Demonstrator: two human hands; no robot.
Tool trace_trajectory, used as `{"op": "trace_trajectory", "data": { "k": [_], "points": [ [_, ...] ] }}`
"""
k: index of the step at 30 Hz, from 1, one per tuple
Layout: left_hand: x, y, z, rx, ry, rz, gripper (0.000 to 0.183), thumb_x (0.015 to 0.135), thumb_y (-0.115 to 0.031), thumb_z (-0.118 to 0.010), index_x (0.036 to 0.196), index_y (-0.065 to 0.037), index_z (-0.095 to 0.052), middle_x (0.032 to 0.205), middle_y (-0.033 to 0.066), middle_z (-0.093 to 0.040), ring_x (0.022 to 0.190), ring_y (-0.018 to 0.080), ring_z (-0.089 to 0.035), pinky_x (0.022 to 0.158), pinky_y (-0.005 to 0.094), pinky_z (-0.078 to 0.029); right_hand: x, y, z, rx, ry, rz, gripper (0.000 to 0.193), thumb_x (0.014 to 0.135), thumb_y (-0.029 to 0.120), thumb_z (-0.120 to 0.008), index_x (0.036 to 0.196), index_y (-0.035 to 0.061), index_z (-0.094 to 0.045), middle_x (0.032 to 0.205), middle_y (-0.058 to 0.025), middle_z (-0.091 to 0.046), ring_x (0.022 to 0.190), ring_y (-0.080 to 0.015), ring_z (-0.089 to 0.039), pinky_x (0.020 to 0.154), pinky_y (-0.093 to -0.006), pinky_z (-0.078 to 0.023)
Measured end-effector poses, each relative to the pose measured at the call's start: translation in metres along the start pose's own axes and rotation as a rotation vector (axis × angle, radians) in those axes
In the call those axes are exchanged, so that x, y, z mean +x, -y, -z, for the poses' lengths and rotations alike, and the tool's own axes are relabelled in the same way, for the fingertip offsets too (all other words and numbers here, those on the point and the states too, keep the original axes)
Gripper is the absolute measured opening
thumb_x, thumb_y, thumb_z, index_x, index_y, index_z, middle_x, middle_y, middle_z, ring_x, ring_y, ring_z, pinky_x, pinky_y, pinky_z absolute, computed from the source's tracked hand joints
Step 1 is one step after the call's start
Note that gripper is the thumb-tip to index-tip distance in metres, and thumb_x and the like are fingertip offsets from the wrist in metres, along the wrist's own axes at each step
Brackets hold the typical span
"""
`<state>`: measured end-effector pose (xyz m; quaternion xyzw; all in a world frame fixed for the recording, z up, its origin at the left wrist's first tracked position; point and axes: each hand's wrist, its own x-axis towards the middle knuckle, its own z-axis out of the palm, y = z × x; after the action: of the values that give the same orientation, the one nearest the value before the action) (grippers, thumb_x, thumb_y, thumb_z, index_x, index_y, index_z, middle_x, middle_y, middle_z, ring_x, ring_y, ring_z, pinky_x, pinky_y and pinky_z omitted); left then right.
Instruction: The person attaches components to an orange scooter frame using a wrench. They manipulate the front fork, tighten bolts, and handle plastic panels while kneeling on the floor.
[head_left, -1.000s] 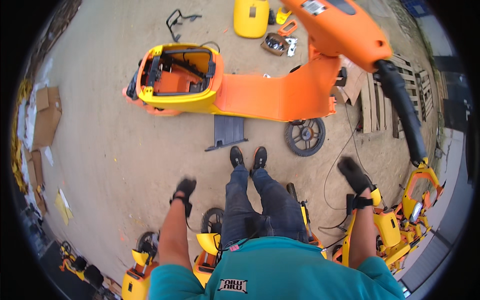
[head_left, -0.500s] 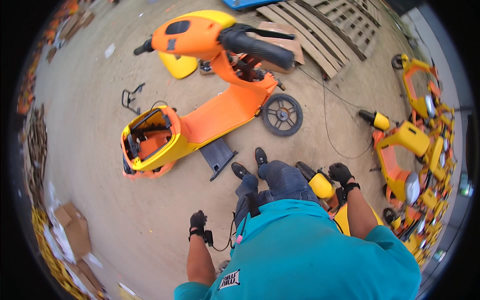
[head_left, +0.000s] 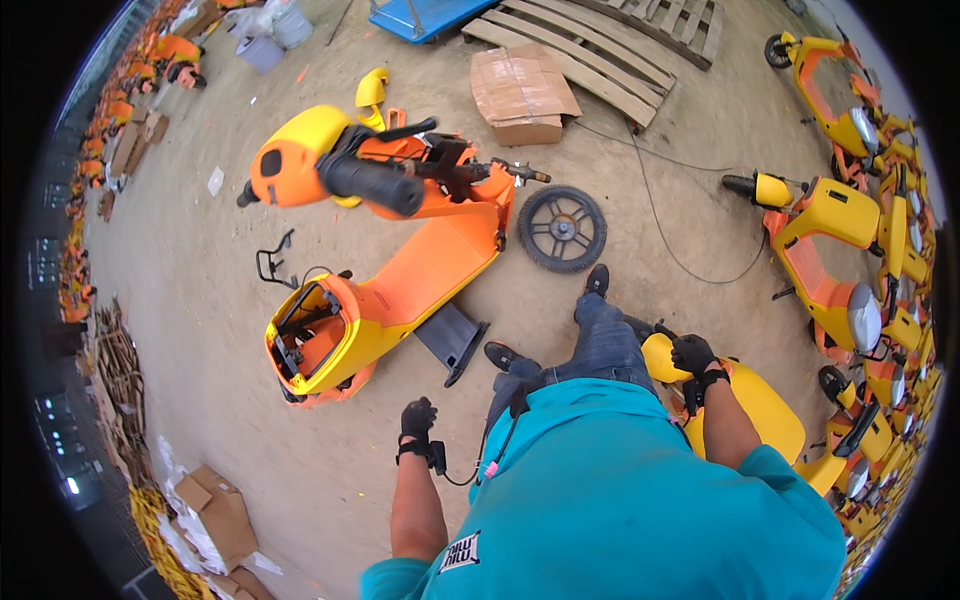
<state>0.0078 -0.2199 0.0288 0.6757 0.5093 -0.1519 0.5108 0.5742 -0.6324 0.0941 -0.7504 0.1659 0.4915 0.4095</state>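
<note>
Apparent Interval Between Handling Steps

The orange-and-yellow scooter (head_left: 430, 268) is ahead, untouched. Left hand (head_left: 418, 420): clear of all parts. Right hand (head_left: 692, 354): near a yellow scooter (head_left: 765, 408), contact unclear. Fingers: curled, nothing visibly held; exact opening cannot be told. Gripping the orange-and-yellow scooter would require reaching forward.

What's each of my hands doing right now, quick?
Left hand: loosely closed, nothing visible in it.
Right hand: loosely closed, nothing visible in it; can't tell if it touches the yellow scooter.
</note>
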Motion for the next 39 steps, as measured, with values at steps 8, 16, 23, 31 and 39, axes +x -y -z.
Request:
{"op": "trace_trajectory", "data": {
  "k": [8,16,23,31,39],
  "points": [
    [0.047,-0.147,-0.020,-0.592,-0.300,0.444,0.031,0.091,-0.040,-0.054,0.089,-0.010,-0.056,0.068,0.0062,-0.059,0.052,0.0166,-0.054,0.043,0.0275,-0.040,0.101,0.047,0.079,-0.053,0.002,-0.006,0.013,0.088,0.020,-0.065,0.089,0.0082,-0.060,0.072,-0.0057,-0.061,0.061,-0.0174,-0.060,0.055,-0.0313,-0.050],
    [0.167,-0.324,0.002,-0.504,-0.617,0.009,0.051,0.089,-0.047,-0.064,0.105,0.000,-0.050,0.092,0.0159,-0.057,0.066,0.0242,-0.063,0.053,0.0305,-0.047,0.121,0.184,0.156,0.085,-0.014,0.158,0.015,0.093,0.021,-0.060,0.101,0.0093,-0.058,0.087,-0.0048,-0.064,0.072,-0.0135,-0.062,0.064,-0.0290,-0.054],
    [0.205,-0.443,0.028,-0.569,-0.810,0.283,0.050,0.095,-0.051,-0.047,0.098,-0.001,-0.047,0.069,0.0113,-0.055,0.053,0.0235,-0.060,0.041,0.0299,-0.041,0.140,0.169,0.214,0.193,-0.136,0.046,0.023,0.092,0.024,-0.060,0.107,0.0072,-0.058,0.092,-0.0097,-0.067,0.079,-0.0182,-0.065,0.071,-0.0338,-0.057],
    [0.258,-0.423,0.027,-0.738,-0.868,0.720,0.060,0.087,-0.054,-0.059,0.121,-0.005,-0.046,0.090,0.0157,-0.066,0.066,0.0302,-0.068,0.048,0.0393,-0.049,0.155,0.064,0.277,-0.288,0.106,0.222,0.018,0.080,0.028,-0.064,0.079,0.0107,-0.059,0.073,-0.0090,-0.063,0.072,-0.0305,-0.062,0.064,-0.0399,-0.050],
    [0.310,-0.438,0.019,-1.063,-0.577,0.896,0.041,0.088,-0.047,-0.051,0.091,-0.007,-0.059,0.070,0.0182,-0.058,0.054,0.0332,-0.054,0.048,0.0484,-0.044,0.238,0.178,0.317,-1.339,-0.064,0.451,0.018,0.080,0.031,-0.057,0.080,0.0154,-0.066,0.075,-0.0126,-0.065,0.075,-0.0334,-0.064,0.069,-0.0409,-0.052]
  ]
}}
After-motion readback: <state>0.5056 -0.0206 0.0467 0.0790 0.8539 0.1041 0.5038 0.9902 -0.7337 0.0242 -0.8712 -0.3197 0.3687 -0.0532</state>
